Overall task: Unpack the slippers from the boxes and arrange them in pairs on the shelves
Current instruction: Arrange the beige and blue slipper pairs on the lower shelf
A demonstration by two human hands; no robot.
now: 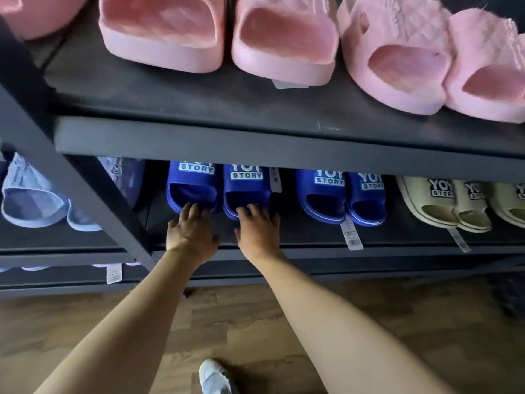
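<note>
Two blue slippers with "STORY" patches stand side by side on the lower dark shelf (298,237), heels toward me. My left hand (191,228) touches the heel of the left blue slipper (191,186) with straight fingers. My right hand (257,227) touches the heel of the right blue slipper (245,189) the same way. Neither hand curls round a slipper.
A second blue pair (341,194) and cream slippers (443,203) with hanging tags stand to the right. Lilac slippers (31,194) lie left, behind the slanted frame bar (93,194). Pink slippers (216,35) fill the upper shelf (255,140). Wooden floor and my shoe (213,376) are below.
</note>
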